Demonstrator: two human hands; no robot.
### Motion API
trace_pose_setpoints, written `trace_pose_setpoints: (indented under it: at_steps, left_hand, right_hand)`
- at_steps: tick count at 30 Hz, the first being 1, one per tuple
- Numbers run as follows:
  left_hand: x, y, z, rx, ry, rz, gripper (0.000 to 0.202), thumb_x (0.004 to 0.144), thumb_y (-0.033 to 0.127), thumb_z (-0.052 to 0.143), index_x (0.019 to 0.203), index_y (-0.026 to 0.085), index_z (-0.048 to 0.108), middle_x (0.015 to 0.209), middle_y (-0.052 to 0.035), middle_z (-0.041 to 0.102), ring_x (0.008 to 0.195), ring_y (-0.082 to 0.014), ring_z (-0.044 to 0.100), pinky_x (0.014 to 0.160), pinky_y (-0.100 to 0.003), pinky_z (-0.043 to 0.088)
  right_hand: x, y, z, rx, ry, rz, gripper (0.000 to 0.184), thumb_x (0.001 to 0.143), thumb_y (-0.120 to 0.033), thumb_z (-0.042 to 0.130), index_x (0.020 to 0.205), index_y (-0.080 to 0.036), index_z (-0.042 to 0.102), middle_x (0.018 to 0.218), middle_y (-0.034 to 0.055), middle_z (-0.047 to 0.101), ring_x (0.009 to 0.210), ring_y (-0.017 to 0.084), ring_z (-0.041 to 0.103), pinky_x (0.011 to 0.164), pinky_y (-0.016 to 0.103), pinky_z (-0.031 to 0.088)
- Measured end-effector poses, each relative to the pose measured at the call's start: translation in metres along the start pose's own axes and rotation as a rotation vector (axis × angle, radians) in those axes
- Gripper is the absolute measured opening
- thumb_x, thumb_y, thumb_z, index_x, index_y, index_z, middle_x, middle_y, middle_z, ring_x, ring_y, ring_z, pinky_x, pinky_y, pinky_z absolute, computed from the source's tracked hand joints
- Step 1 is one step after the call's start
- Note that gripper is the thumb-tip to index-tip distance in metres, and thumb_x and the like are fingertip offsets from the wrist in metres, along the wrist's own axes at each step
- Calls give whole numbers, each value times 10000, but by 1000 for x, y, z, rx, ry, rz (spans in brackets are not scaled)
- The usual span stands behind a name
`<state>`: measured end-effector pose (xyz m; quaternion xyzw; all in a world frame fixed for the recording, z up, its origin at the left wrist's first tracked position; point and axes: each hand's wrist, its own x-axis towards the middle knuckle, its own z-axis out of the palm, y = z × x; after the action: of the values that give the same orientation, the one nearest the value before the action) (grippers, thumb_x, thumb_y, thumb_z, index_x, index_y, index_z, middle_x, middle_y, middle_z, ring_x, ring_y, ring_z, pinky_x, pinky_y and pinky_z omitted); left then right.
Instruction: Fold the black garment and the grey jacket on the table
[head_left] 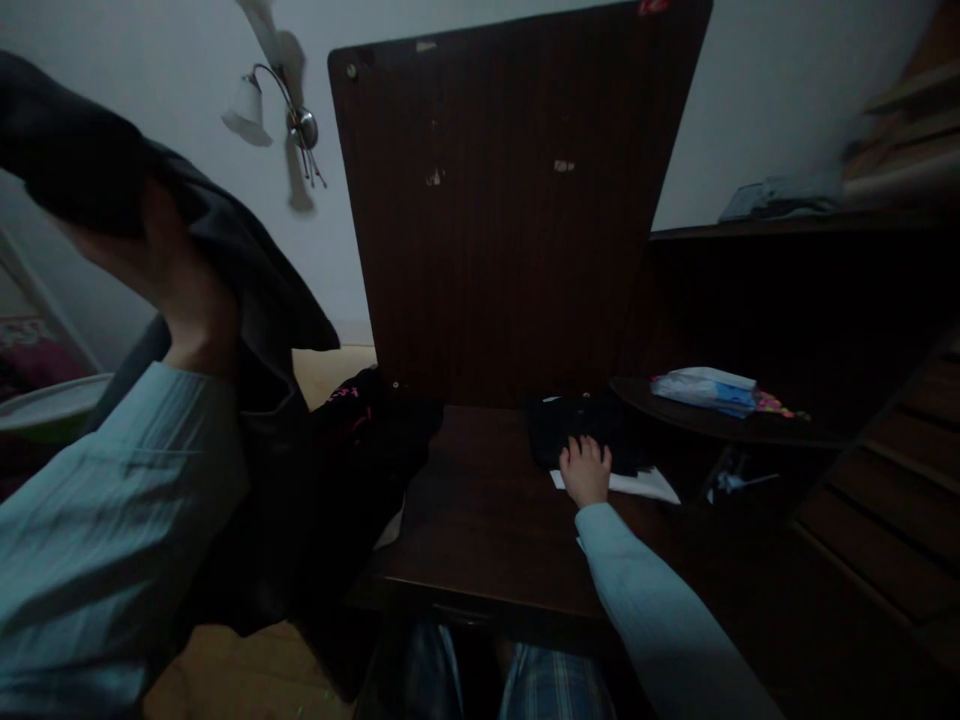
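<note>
Gripping dark garment (pixel 274 300) aloft in left hand (pixel 180 265); resting right hand (pixel 586 468), fingers spread, on black cloth (pixel 555 425) by white paper (pixel 649 485).

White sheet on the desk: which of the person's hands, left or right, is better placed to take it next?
Probably the right hand: it is on the dark bundle, crossing over the white sheet. The left hand is raised well away, holding a dark garment.

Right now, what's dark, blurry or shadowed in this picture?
Head view: dim overall, the dark garment showing few folds; same head view: left hand and upper-right edge look soft; head view again: a shadow falls behind the wall lamp.
</note>
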<state>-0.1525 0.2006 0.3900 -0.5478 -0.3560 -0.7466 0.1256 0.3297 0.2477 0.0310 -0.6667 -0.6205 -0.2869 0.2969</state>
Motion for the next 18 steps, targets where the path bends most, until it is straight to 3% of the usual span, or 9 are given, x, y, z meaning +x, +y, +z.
trace_pose_setpoints:
  at_steps: [3,5,8,11,15,18]
  left_hand:
    - [15,9,17,-98,250,8,539,845,404,451,1236,144,187,1353,42,332,1312,-134,206,1141,-330,90]
    - [8,29,33,-181,300,37,474,845,322,479,1196,120,231,1294,12,406,1258,-106,312,1113,-277,173]
    - [-37,70,64,-269,139,4,434,775,215,585,1110,106,331,1220,-30,477,1210,-105,378,1090,-273,181]
    - [-108,98,98,-313,-33,-81,307,740,204,610,979,132,432,1053,-44,570,1021,-122,508,986,-303,330]
    - [-196,89,135,-351,-388,-303,184,723,193,583,872,155,481,816,2,583,784,-118,548,769,-266,436]
    - [-240,66,153,-432,-722,-514,200,681,192,607,846,140,507,807,-4,590,774,-125,554,737,-253,436]
  right_hand:
    - [0,0,0,-2,-1,-3,402,859,-248,297,1041,-75,611,1087,186,592,1077,277,455,932,459,257]
    - [0,0,0,-1,-5,-4,407,862,-250,293,1042,-71,610,1094,188,586,1083,279,452,937,461,252]
    - [0,0,0,17,-18,5,413,858,-253,291,1046,-64,607,1098,194,578,1089,286,441,941,468,247]
    - [-1,1,0,73,-32,25,409,848,-250,298,1042,-58,602,1090,202,572,1090,292,436,943,481,251]
    - [1,1,-3,310,-24,1,399,831,-255,319,1111,-81,545,1137,183,546,1114,278,434,960,471,281]
    - [5,-11,-13,688,-75,26,516,789,-382,433,1225,-106,431,1188,172,511,1129,265,441,959,451,325]
